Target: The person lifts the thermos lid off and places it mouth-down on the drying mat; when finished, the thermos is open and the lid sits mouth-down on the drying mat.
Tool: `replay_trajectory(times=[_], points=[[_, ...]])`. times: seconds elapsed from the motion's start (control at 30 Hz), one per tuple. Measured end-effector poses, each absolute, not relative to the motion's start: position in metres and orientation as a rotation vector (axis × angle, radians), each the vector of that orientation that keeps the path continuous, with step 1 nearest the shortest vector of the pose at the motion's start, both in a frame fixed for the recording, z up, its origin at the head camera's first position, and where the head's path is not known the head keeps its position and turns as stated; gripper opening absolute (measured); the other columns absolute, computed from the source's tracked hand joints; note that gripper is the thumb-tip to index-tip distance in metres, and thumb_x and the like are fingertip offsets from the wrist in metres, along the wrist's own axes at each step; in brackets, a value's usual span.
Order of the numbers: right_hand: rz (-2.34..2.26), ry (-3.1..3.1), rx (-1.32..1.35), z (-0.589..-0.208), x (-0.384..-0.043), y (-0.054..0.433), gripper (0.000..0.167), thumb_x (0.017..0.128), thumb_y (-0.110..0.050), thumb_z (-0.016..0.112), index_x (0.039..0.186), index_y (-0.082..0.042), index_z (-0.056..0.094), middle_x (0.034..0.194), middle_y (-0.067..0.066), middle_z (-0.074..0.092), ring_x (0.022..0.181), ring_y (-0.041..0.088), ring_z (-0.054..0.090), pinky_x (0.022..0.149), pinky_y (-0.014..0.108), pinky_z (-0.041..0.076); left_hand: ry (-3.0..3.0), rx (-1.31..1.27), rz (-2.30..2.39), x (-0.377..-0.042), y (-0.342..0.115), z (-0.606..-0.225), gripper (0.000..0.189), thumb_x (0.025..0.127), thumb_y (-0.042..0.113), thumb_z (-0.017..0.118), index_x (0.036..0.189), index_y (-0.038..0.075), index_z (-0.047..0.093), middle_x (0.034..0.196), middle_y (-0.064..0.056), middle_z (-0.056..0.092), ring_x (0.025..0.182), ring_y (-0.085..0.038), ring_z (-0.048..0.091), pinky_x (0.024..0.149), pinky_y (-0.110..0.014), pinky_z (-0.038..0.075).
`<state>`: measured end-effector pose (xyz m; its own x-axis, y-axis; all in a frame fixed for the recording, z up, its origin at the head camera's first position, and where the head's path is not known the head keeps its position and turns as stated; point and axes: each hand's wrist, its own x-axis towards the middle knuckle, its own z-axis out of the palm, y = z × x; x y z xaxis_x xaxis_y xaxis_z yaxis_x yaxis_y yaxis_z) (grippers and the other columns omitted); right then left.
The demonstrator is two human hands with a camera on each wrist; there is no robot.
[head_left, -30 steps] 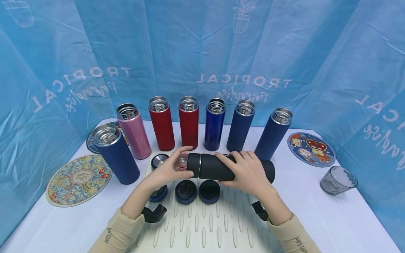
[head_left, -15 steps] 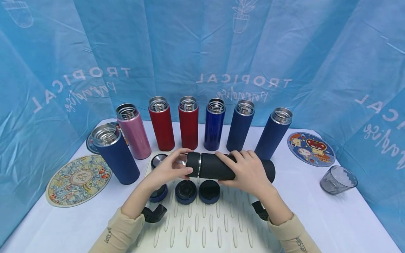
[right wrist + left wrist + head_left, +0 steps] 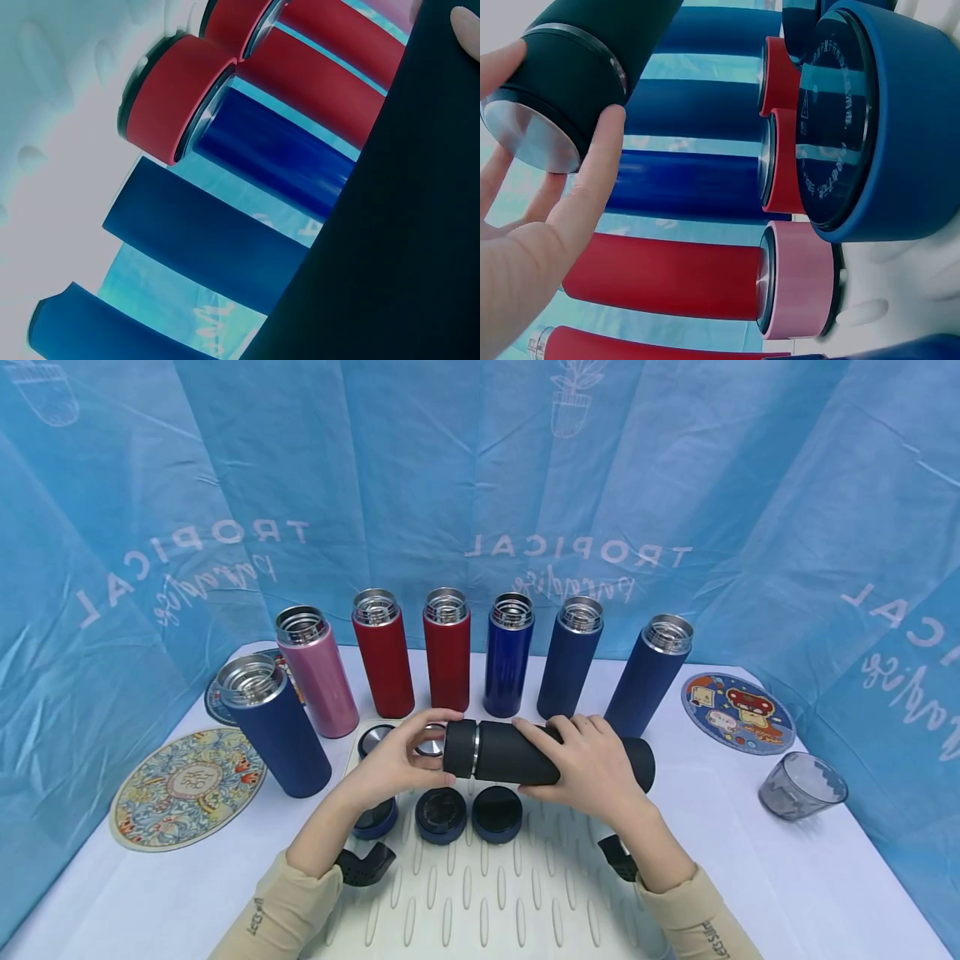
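Note:
A black thermos bottle [image 3: 502,753] lies sideways between the two hands, its capped end toward the left. My right hand [image 3: 588,768] grips its body from above. The thumb and fingers of my left hand [image 3: 393,762] are curled round its black lid [image 3: 460,749]. In the left wrist view, the lid's shiny silver top [image 3: 532,136] faces the palm, and a silver ring [image 3: 592,46] marks the seam between lid and body. The body fills the right side of the right wrist view as a dark shape.
Navy lids [image 3: 441,815] sit on the ridged cream mat [image 3: 480,893]; red lids [image 3: 176,101] and a pink lid [image 3: 804,280] stand behind. Beyond are lidless bottles in navy [image 3: 281,739], pink [image 3: 322,677], red [image 3: 384,664] and blue [image 3: 508,660]. A glass [image 3: 801,787] stands right, near a round coaster [image 3: 738,714].
The left hand's fingers have shifted their hold around the lid, opening a gap that shows a silver-topped lid behind. The right hand keeps its grip on the bottle, nearly unmoved.

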<state>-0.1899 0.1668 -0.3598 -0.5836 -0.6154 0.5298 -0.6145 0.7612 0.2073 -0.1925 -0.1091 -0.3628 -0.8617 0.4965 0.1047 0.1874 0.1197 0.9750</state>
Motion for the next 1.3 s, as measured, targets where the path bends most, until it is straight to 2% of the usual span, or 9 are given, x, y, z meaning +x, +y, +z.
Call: replay_trajectory(times=[0.3,0.43,0.57,0.73,0.93,1.1,1.2,1.3], points=[[-0.011,-2.356,0.929,-0.3602,-0.1908,0.1668,0.087,0.058,-0.066,0.073,0.132,-0.028,0.048,0.097,0.009,0.061,0.079,0.028,0.058,0.074,0.039,0.046,2.171,0.608,1.766,-0.1921,-0.1086,-0.3628,0.062,0.084,0.017,0.067,0.139,0.017,0.036,0.132,-0.022,0.04,0.102,-0.033,0.057,0.078,-0.043,0.053],[-0.015,-2.343,0.932,-0.3607,-0.1913,0.167,0.087,0.058,-0.066,0.073,0.132,-0.027,0.049,0.096,0.009,0.061,0.078,0.028,0.058,0.073,0.039,0.046,2.173,0.649,1.751,-0.1923,-0.1078,-0.3626,0.074,0.079,0.013,0.072,0.141,0.023,0.032,0.14,-0.014,0.034,0.115,-0.034,0.051,0.086,-0.042,0.05],[-0.012,-2.354,0.934,-0.3613,-0.1913,0.1672,0.087,0.058,-0.066,0.073,0.132,-0.027,0.049,0.096,0.009,0.061,0.078,0.028,0.058,0.073,0.039,0.046,2.178,0.704,1.76,-0.1927,-0.1082,-0.3639,0.078,0.074,0.007,0.076,0.139,0.023,0.036,0.139,-0.009,0.036,0.121,-0.036,0.043,0.088,-0.04,0.049],[-0.004,-2.373,0.939,-0.3619,-0.1905,0.168,0.09,0.057,-0.07,0.071,0.133,-0.027,0.048,0.096,0.009,0.061,0.079,0.028,0.058,0.075,0.039,0.046,2.231,0.724,1.74,-0.1923,-0.1093,-0.3658,0.066,0.077,0.012,0.073,0.135,0.018,0.041,0.132,-0.014,0.043,0.114,-0.037,0.05,0.084,-0.038,0.052],[0.005,-2.37,0.944,-0.363,-0.19,0.1679,0.088,0.058,-0.07,0.07,0.132,-0.027,0.048,0.097,0.01,0.062,0.079,0.028,0.058,0.075,0.039,0.046,2.228,0.606,1.702,-0.1915,-0.107,-0.365,0.063,0.084,0.02,0.068,0.138,0.016,0.036,0.131,-0.02,0.042,0.099,-0.029,0.059,0.078,-0.042,0.053],[0.003,-2.358,0.941,-0.3634,-0.1899,0.1674,0.088,0.058,-0.069,0.071,0.132,-0.027,0.049,0.096,0.009,0.062,0.079,0.027,0.058,0.074,0.038,0.047,2.192,0.546,1.706,-0.1922,-0.1071,-0.3666,0.06,0.088,0.021,0.063,0.139,0.015,0.034,0.13,-0.023,0.04,0.087,-0.032,0.063,0.079,-0.041,0.053],[-0.002,-2.364,0.936,-0.3631,-0.1896,0.1675,0.088,0.058,-0.069,0.07,0.132,-0.028,0.048,0.097,0.009,0.062,0.079,0.027,0.058,0.074,0.038,0.046,2.202,0.58,1.699,-0.1933,-0.1075,-0.3682,0.068,0.084,0.02,0.067,0.141,0.02,0.031,0.136,-0.018,0.036,0.1,-0.035,0.059,0.084,-0.041,0.051],[-0.005,-2.374,0.93,-0.3626,-0.1891,0.1676,0.087,0.059,-0.069,0.07,0.132,-0.028,0.048,0.097,0.009,0.062,0.079,0.028,0.058,0.074,0.039,0.046,2.211,0.663,1.695,-0.1932,-0.1076,-0.3688,0.082,0.076,0.016,0.075,0.142,0.026,0.028,0.143,-0.01,0.031,0.118,-0.035,0.048,0.09,-0.042,0.048]])
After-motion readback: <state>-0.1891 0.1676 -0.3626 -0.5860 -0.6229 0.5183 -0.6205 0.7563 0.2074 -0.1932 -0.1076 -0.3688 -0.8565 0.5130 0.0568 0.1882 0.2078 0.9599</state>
